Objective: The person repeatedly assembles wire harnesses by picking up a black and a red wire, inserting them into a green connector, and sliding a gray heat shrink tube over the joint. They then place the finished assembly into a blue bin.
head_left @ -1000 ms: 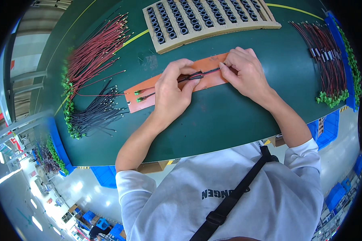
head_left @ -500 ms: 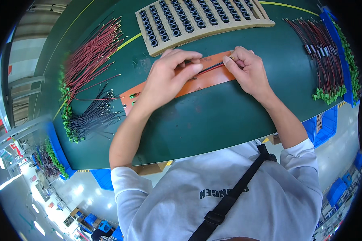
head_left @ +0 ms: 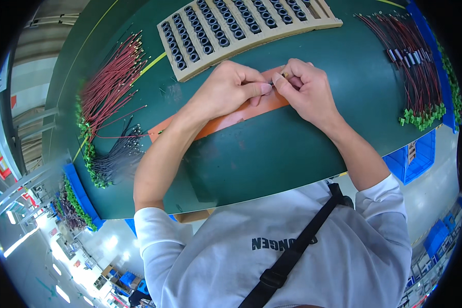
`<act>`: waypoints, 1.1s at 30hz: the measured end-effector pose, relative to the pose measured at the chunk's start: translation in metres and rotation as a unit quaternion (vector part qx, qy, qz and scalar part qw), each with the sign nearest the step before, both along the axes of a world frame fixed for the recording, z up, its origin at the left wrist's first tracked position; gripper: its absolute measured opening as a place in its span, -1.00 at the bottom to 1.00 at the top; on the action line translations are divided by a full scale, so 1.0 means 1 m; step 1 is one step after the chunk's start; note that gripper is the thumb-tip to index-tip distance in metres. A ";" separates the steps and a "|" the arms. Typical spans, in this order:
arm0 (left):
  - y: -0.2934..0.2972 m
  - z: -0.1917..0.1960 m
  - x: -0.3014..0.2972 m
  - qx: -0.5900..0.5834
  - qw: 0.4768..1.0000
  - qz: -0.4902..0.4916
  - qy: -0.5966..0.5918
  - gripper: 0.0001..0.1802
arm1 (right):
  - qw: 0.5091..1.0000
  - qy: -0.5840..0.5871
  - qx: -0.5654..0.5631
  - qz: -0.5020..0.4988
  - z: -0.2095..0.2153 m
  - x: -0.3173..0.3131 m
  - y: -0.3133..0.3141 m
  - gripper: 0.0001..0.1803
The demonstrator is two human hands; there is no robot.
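Observation:
My left hand (head_left: 233, 91) and my right hand (head_left: 309, 95) meet over an orange strip (head_left: 226, 122) lying on the green table. Each has thumb and forefinger pinched together, and the fingertips almost touch. Between them only a short dark piece of the thin wires (head_left: 273, 83) shows, with a small yellowish end at the right fingertips. Most of the wires' length is hidden by my fingers. At the strip's left end, a red wire reaches in beside a small green part (head_left: 160, 132).
A tan tray (head_left: 241, 49) with rows of black rings stands at the far side. Bundles of red wires (head_left: 113, 72) and black wires (head_left: 120, 143) with green connectors (head_left: 90, 154) lie left. More wires with cylinders (head_left: 406, 57) lie right, beside a blue edge. A blue bin (head_left: 418, 156) sits below.
My left hand has moved right, its fingers closing near my right fingertips. The red and black wire stretch seen between the hands is now mostly covered. The whole view has shifted slightly.

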State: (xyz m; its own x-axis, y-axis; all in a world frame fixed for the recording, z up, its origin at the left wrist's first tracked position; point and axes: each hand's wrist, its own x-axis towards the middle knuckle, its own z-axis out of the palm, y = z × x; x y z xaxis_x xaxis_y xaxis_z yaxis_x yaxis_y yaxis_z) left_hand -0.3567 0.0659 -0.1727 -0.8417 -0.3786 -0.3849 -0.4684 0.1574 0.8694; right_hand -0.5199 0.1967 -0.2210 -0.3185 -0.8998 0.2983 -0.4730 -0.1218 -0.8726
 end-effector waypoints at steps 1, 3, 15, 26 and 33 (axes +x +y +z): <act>0.002 -0.003 0.000 0.009 1.000 -0.002 0.017 -0.79 | 1.000 -0.016 0.021 0.001 0.004 -0.001 0.000 -0.65; 0.001 -0.001 0.000 0.038 0.999 0.000 0.005 -0.77 | 0.998 -0.040 0.046 -0.002 0.006 -0.002 0.000 -0.63; 0.000 0.002 -0.004 0.042 0.999 -0.009 0.012 -0.73 | 0.998 -0.048 0.016 -0.041 0.002 0.002 0.001 -0.59; -0.004 0.017 0.009 0.017 0.998 0.039 0.051 -0.77 | 0.993 -0.101 0.049 -0.023 0.003 0.001 0.002 -0.61; 0.026 0.004 0.078 -0.207 0.976 0.046 0.050 -0.67 | 0.999 -0.017 -0.045 -0.011 0.009 0.002 -0.001 -0.69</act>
State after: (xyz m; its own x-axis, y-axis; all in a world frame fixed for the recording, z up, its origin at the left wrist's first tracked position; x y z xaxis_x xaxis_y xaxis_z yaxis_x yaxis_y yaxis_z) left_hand -0.2784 0.0916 -0.1691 -0.8223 -0.5601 -0.1002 -0.4128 0.4660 0.7826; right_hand -0.5179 0.1960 -0.2116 -0.3503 -0.8619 0.3667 -0.4463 -0.1906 -0.8744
